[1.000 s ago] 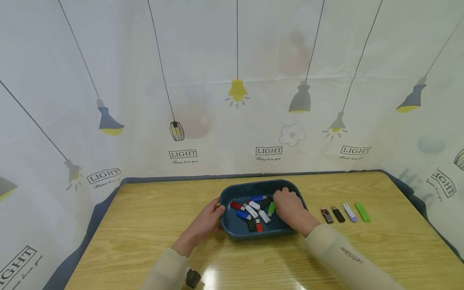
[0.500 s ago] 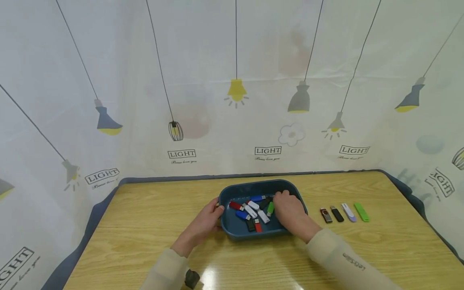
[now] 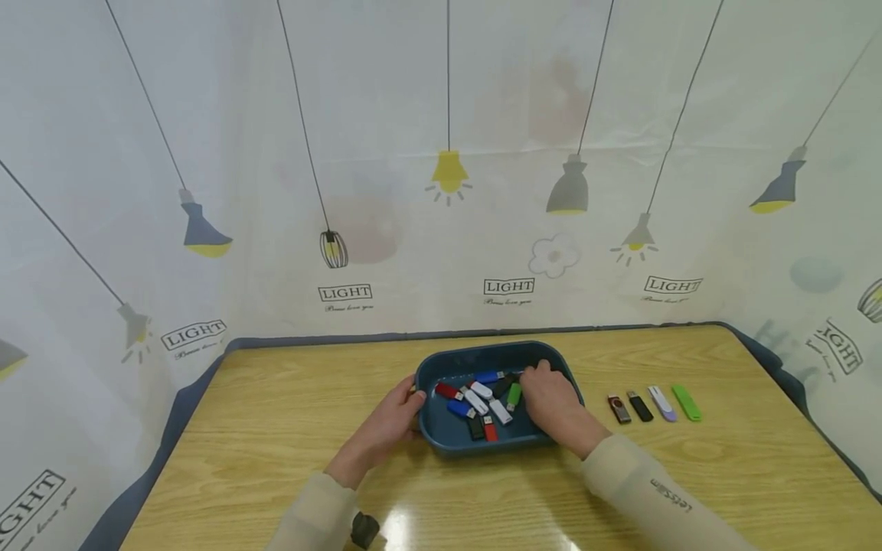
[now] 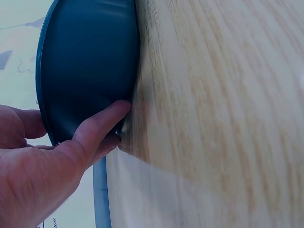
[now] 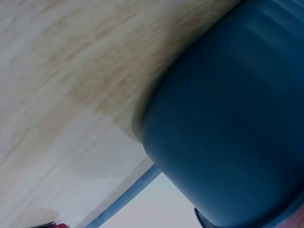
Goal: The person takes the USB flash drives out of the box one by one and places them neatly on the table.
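Observation:
A dark blue tray (image 3: 475, 450) sits on the wooden table, holding several USB sticks in red, blue, white, green and black. My left hand (image 3: 386, 417) grips its left end, the thumb at the rim; in the left wrist view the fingers press along the outer wall. My right hand (image 3: 553, 398) reaches into the right side of the tray, fingers bent downward. Close by its fingertips lie a green USB stick (image 3: 514, 396) and a black USB stick (image 3: 505, 385). The back of the hand hides its fingertips, so I cannot tell whether they pinch a stick.
Right of the tray, several USB sticks lie in a row: a red-and-silver one (image 3: 619, 409), a black one, a white-and-purple one (image 3: 663, 403) and a green one (image 3: 687, 402). A cloth wall printed with lamps rises behind the table's far edge.
The right hand has shifted very slightly downward inside the tray. The left hand, the tray and the visible USB sticks keep their places.

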Demonstrator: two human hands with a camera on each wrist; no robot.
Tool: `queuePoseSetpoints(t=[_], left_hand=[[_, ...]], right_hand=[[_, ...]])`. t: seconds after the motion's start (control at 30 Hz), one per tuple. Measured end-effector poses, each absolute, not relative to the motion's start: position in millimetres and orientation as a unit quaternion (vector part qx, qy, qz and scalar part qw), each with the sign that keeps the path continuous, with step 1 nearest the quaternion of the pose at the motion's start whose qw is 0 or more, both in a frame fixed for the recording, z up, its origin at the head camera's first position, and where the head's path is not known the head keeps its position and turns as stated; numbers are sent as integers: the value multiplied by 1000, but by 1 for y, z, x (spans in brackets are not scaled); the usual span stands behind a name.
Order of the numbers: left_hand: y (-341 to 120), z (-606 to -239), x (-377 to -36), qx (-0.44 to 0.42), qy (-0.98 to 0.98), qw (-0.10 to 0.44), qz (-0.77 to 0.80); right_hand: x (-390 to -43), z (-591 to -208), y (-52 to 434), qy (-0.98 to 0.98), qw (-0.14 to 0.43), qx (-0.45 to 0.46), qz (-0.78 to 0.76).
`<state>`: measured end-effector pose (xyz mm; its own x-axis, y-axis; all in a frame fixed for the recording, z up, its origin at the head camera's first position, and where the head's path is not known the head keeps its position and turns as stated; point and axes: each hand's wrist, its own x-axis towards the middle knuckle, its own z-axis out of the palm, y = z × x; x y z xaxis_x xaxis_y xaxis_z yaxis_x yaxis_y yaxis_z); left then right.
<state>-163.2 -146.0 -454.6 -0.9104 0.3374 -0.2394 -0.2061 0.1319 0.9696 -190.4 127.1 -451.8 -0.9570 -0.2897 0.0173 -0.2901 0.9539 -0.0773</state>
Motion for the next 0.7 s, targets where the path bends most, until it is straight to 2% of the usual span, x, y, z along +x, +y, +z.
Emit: queuePoseSetpoints(t=[0.37, 0.7], left_hand=[[-144, -451, -159, 39, 727, 202, 655], [-144, -451, -159, 41, 726, 200, 657]], right_hand=[[-184, -442, 134, -984, 57, 151, 71], [-178, -416, 154, -966, 84, 153, 189]])
